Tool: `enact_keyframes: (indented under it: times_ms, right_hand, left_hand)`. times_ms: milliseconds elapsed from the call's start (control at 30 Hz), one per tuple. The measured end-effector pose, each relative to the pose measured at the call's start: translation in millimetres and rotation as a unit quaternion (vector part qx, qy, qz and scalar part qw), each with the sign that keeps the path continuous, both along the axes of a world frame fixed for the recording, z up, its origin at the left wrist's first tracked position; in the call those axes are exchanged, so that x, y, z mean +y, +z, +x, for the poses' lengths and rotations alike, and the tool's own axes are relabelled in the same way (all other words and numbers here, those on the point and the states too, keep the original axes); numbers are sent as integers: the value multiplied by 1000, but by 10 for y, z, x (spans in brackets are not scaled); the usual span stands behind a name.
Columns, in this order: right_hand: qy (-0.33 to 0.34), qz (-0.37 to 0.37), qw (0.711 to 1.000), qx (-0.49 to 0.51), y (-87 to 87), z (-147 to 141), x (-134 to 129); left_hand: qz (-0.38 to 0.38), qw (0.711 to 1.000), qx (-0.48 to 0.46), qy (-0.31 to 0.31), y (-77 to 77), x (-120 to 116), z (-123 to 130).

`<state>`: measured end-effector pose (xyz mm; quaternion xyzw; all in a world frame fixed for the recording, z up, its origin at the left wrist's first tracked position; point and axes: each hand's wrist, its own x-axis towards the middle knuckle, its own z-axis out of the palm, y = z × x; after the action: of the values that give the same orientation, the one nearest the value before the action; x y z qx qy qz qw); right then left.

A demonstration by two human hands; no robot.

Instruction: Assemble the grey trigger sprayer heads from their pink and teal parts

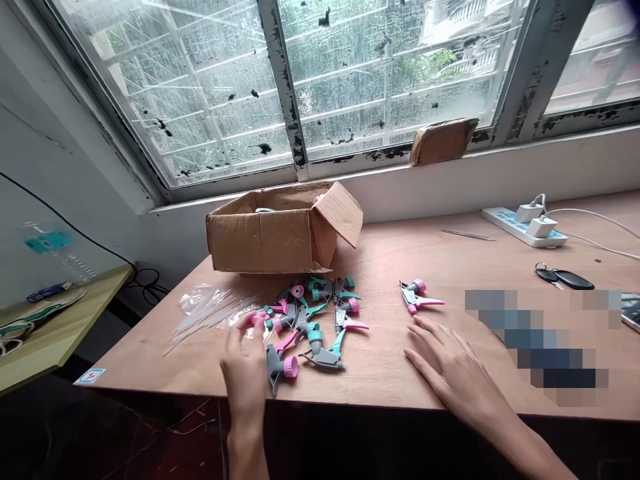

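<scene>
Spray head (412, 294), pink lever (431, 302) pointing right, is lying just far of right hand (453, 363), fingers spread, empty; left hand (245, 373) curled at pile (303, 321), hold unclear.

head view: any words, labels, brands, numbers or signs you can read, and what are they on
No text is legible.
Sticker on the table: small red mark, too small to read.
Teal label on the clear bottle: too blurred.
Power strip: no readable lettering.
</scene>
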<state>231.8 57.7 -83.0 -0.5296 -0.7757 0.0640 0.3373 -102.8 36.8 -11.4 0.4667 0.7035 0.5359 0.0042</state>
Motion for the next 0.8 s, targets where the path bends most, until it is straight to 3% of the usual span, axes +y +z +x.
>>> enact_keyframes:
  times_ms: [100, 200, 267, 333, 433, 533, 700, 767, 800]
  right_hand:
    - [100, -47, 990, 91, 72, 42, -86]
    - [236, -141, 937, 217, 96, 114, -171]
    - [256, -177, 905, 290, 107, 148, -194]
    - [219, -190, 897, 335, 132, 152, -186]
    - [159, -214, 891, 369, 187, 110, -141]
    - [151, -222, 883, 384, 220, 72, -95]
    - [130, -207, 901, 358, 215, 88, -84]
    - [116, -204, 906, 351, 210, 99, -96]
    - [110, -203, 907, 351, 208, 102, -103]
  left_hand:
    - [13, 992, -1, -129, 44, -231, 654]
    - [1, 945, 91, -315, 27, -329, 1265]
    - [-4, 926, 134, -354, -9, -290, 1550]
    - [-19, 920, 163, -357, -53, -201, 1721]
    - [-36, 916, 170, -361, -126, -73, 1824]
    - [-48, 909, 174, -376, -193, -14, 1850]
    - [-54, 892, 127, -431, -203, -77, 1791]
    - [-36, 912, 63, -405, -163, -150, 1667]
    - [-19, 932, 35, -360, -141, -191, 1574]
